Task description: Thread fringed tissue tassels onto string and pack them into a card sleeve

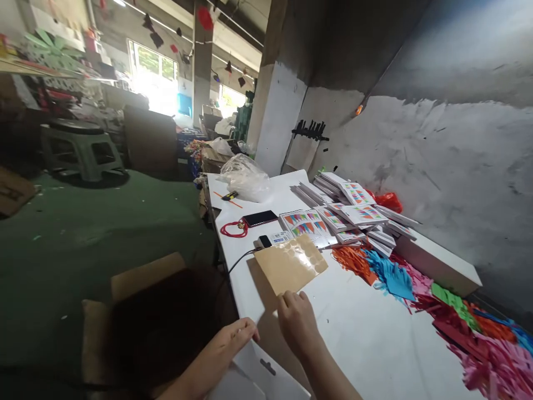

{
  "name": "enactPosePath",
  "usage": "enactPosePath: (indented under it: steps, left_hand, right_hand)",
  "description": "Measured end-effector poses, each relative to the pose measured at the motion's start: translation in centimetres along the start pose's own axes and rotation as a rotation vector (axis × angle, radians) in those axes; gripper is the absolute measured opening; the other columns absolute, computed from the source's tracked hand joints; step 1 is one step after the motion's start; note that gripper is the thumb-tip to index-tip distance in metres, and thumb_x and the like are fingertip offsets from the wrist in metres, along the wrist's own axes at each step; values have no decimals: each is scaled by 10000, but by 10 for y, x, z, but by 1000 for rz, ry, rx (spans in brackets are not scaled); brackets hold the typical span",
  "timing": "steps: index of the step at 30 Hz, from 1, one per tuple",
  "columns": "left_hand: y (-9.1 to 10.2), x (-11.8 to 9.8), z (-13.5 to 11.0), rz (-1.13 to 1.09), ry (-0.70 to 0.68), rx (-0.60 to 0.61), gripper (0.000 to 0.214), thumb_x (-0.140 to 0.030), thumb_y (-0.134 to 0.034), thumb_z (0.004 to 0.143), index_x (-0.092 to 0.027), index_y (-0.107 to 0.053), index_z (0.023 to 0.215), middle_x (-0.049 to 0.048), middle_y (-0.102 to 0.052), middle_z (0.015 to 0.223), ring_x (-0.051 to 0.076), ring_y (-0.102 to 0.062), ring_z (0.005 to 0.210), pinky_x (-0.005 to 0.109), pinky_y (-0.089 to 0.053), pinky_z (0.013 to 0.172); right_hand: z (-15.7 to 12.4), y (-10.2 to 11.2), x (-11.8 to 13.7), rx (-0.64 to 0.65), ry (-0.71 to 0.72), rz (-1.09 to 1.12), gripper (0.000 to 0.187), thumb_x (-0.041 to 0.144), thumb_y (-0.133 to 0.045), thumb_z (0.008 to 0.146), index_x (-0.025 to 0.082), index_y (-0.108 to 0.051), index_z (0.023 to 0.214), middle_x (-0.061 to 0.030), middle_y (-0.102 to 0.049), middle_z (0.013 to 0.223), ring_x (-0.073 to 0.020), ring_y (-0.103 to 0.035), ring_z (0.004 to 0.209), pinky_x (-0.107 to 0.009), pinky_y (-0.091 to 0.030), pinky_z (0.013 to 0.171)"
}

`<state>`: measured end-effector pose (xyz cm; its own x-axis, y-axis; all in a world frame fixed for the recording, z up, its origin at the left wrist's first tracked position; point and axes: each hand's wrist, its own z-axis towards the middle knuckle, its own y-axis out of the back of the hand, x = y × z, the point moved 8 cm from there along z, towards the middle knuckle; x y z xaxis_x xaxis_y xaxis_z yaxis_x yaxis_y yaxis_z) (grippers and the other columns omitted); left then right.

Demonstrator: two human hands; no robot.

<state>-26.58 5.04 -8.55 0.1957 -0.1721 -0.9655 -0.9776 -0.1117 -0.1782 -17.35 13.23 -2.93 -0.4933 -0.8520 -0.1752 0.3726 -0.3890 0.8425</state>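
Observation:
My right hand pinches the near edge of a tan sheet of round, clear, shiny stickers. That sheet is tilted above the white table and casts a shadow on it. Lower and to the left, my left hand has its fingers together and bent at the upper corner of a white box with a hang-hole slot. Part of this box runs out of view at the bottom. The undersides of the left fingers are hidden.
A phone, red cord, box cutter and plastic bag lie on the table. Printed white boxes are piled behind coloured tassels. An open carton stands below left.

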Motion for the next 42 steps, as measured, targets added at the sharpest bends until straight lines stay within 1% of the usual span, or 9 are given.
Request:
enactPosePath:
  steps: [4,8,17,22,26,29,33,38,42]
  left_hand:
    - [-24,-4,8,19,73,132,469,-613,-668,780,-183,-709,962,22,-652,862,213,-546,840,285,-432,757]
    - [-79,-13,4,-119,57,362,436,-580,-665,821,-157,-736,900,53,-697,895,211,-567,855,302,-440,831]
    - [-133,0,-2,-40,67,459,524,-642,-646,817,-136,-691,689,-3,-590,632,127,-446,601,241,-381,622]
    - [-158,1,-7,-106,110,605,542,-666,-638,804,-134,-726,752,38,-654,723,173,-545,684,259,-434,656]
    - [-154,4,-4,58,73,548,543,-655,-608,826,-136,-761,781,51,-695,746,185,-573,712,263,-448,692]
    - [-143,-7,-5,228,-2,463,441,-559,-592,865,-167,-791,838,62,-745,885,228,-624,878,270,-449,818]
    - [-126,-20,-9,379,-56,372,395,-492,-542,886,-178,-736,745,31,-698,766,208,-603,774,263,-454,745]
    - [-97,-31,-17,411,-198,238,362,-489,-541,895,-198,-688,737,10,-646,675,173,-548,635,232,-441,603]
    - [-99,-45,-40,453,-349,272,259,-409,-569,915,-243,-733,802,12,-674,678,177,-596,620,218,-480,580]
  right_hand:
    - [-43,61,4,-114,124,-88,308,-13,-417,902,40,-630,1119,-56,-606,709,-181,-506,592,-340,-338,581]
    - [-83,111,27,-219,253,-210,261,-7,-432,915,35,-666,1021,-31,-581,612,-152,-469,512,-336,-344,527]
    - [-144,134,-8,-216,-221,186,322,70,-590,922,161,-607,1230,-38,-646,783,-144,-558,680,-309,-473,641]
    - [-148,140,-3,-205,-191,241,273,73,-547,949,127,-632,1203,-57,-659,811,-154,-579,693,-336,-466,675]
    - [-162,144,-22,-232,-384,355,244,100,-555,945,197,-655,1146,-63,-657,908,-169,-620,832,-302,-505,725]
    - [-182,152,-56,-281,-787,487,160,255,-499,994,241,-653,1037,-62,-672,1032,-193,-637,976,-296,-518,799]
    - [-210,169,-88,-421,-1285,623,319,522,-529,957,223,-641,944,-10,-633,808,-163,-590,724,-247,-488,644]
    - [-209,180,-96,-475,-1303,751,397,590,-592,887,198,-660,888,-16,-627,765,-161,-578,687,-228,-488,584]
    - [-202,178,-81,-400,-1213,717,345,533,-593,906,202,-687,876,-11,-642,739,-150,-595,689,-205,-494,599]
